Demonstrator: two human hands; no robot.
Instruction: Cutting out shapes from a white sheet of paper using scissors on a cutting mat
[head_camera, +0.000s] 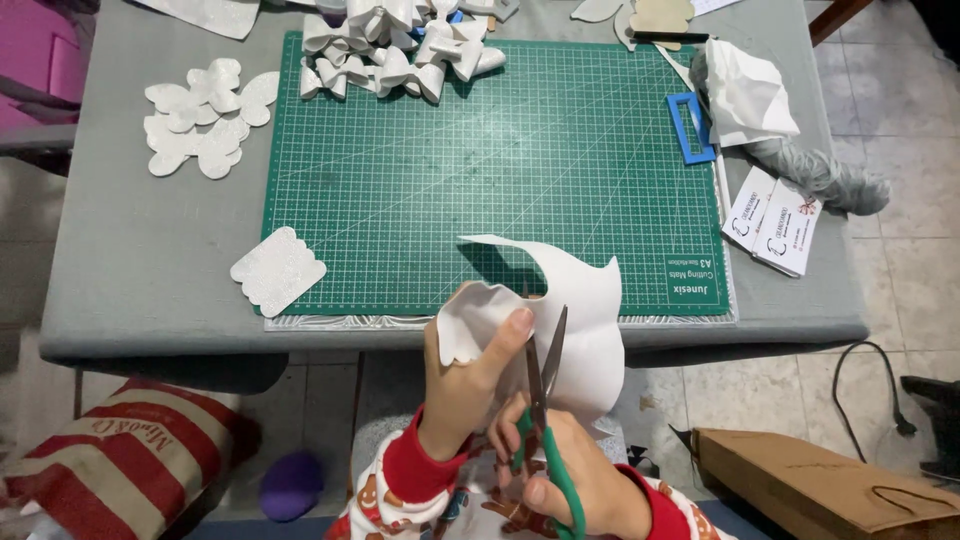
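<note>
My left hand (465, 375) pinches a white sheet of soft material (585, 320) near its scalloped cut edge, holding it up over the table's near edge. My right hand (565, 475) grips green-handled scissors (545, 400), blades pointing up and slightly apart against the sheet. Behind lies a green cutting mat (500, 170) on the grey table (140, 240). Both wrists wear red cuffs with a patterned sleeve.
Finished white bows (400, 50) are heaped at the mat's far edge. Cut white shapes (205, 115) lie left, a scalloped piece (277, 270) near the mat's corner. A blue template (690, 125), white cloth (750, 95) and cards (772, 220) sit right. A paper bag (820, 490) stands on the floor.
</note>
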